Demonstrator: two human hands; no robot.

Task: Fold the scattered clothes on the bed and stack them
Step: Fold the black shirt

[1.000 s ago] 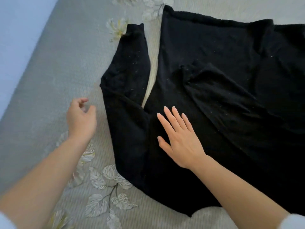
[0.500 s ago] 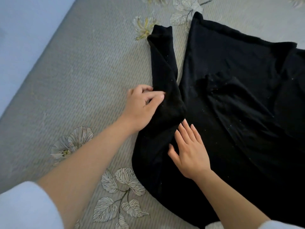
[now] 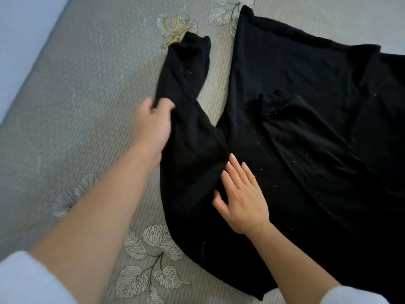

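Sweater (image 3: 295, 150) lies spread on the bed (image 3: 76, 95), black against grey. Left hand (image 3: 151, 126) curls round its sleeve (image 3: 186, 73), gripping the cloth; right hand (image 3: 243, 198) presses flat on the body beside the sleeve's base, fingers straight, holding nothing.

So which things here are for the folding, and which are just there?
For the folding: black sweater, its sleeve, left hand gripping the sleeve, right hand flat on the sweater.
Just there: grey bedcover, its flower print.
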